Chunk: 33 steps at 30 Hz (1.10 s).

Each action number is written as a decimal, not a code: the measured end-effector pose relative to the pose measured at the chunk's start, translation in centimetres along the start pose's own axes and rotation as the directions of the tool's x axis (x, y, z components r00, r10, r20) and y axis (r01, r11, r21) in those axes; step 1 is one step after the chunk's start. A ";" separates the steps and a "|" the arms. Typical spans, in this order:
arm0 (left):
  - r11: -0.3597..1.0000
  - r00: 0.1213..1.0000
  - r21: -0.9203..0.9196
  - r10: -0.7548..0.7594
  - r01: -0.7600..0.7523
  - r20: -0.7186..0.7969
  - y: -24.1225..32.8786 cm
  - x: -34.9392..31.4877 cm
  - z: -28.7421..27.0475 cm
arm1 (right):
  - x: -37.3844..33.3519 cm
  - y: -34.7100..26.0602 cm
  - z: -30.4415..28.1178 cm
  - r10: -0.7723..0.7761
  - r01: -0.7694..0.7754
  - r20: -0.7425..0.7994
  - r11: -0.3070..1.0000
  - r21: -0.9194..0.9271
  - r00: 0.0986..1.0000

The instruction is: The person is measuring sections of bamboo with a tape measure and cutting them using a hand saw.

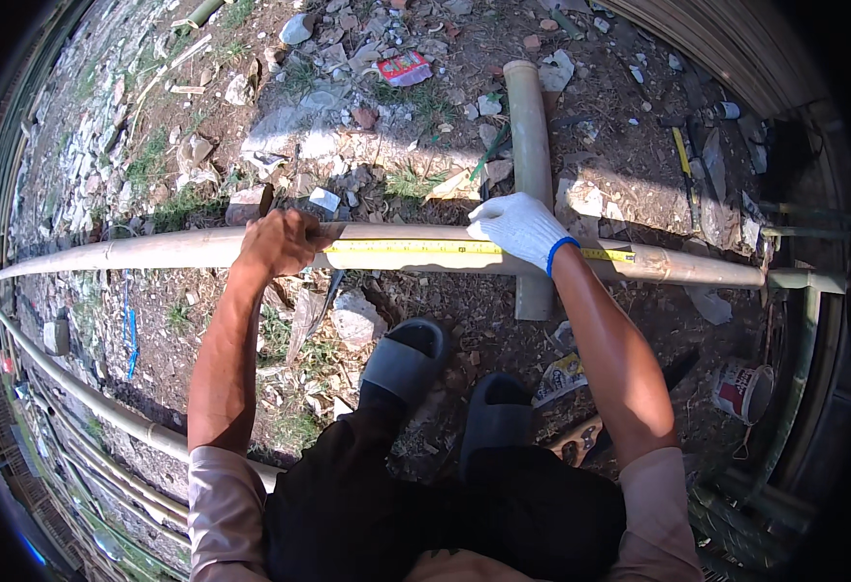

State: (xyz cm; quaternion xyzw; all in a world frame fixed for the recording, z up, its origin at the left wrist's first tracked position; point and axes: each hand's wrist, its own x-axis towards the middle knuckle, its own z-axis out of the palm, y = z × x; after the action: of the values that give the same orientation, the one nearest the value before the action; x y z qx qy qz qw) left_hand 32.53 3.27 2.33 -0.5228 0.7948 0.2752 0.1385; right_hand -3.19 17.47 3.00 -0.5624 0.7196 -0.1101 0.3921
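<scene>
A long pale bamboo pole [163, 250] lies crosswise in front of me. Along its top stretches a yellow tape measure blade [396, 247], its free end reaching past my right hand. My bare left hand [280, 242] is closed at the blade's left end, over the pole; its fingers hide most of what they grip. My right hand [520, 225], in a white knit glove with a blue cuff, is closed over the pole and covers part of the blade. A thicker, shorter bamboo piece [530, 136] runs beneath the pole, under my right hand.
Rubble and grass cover the ground. My slippers [404, 361] stand close below the pole. A bucket [743, 390] sits at right, near a bamboo frame [808, 335]. A yellow-handled tool [681, 152] lies far right, a red wrapper [404, 69] beyond the pole. Another bamboo pole [105, 403] slants at left.
</scene>
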 end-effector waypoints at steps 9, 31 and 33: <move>0.999 0.999 0.019 -0.029 0.028 0.047 2.0 -1.0 -1.2 | 0.6 -0.2 0.5 0.023 -0.020 0.043 0.997 -0.070 0.999; 0.989 0.997 0.136 0.070 -0.064 -0.037 2.0 -1.7 -1.6 | 0.2 -0.5 1.0 0.091 -0.092 -0.019 0.995 -0.048 0.996; 0.978 0.995 0.189 0.095 -0.088 -0.029 1.8 -1.4 -1.5 | 0.2 -0.4 1.1 0.099 -0.100 -0.029 0.995 -0.010 0.995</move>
State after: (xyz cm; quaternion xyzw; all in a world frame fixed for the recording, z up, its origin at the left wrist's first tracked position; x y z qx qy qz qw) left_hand 31.61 4.01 4.77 -0.4755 0.8428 0.1956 0.1593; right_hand -2.16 17.46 2.47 -0.5265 0.7528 -0.0941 0.3837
